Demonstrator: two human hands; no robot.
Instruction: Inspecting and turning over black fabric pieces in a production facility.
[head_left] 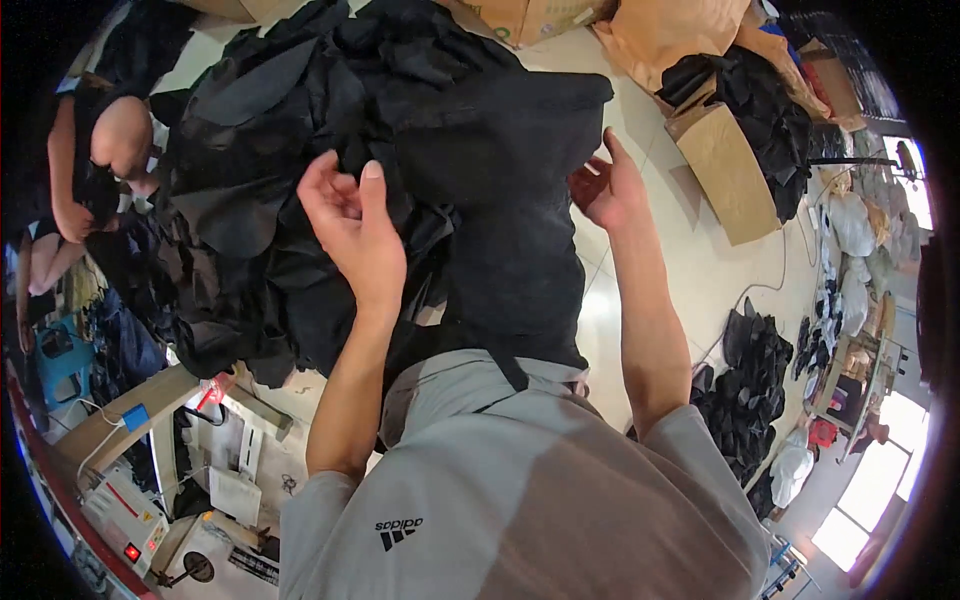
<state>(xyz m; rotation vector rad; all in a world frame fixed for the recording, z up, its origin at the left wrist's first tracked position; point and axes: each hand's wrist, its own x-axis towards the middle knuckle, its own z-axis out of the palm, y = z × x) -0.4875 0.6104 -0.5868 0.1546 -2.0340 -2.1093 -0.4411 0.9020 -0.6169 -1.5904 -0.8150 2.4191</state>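
Note:
A piece of black cloth (495, 140) stretches out in front of me, its far end folded or stacked with a straight edge. It lies over the black fabric on my lap (515, 270). My left hand (355, 235) hovers at the left of it, thumb raised and fingers loosely curled, with nothing visible in it. Beside the cloth's right edge is my right hand (610, 190), thumb up and fingers apart; some fingertips are close to the edge, and I cannot make out whether they touch. A large heap of loose black fabric pieces (240, 190) rises at the left.
At the far right, an open cardboard box (728, 175) spills black cloth. More black pieces (745, 390) lie on the tiled floor at the right. Another person's arm (63, 170) shows at the far left. A white machine (125, 520) with a red light stands at the lower left.

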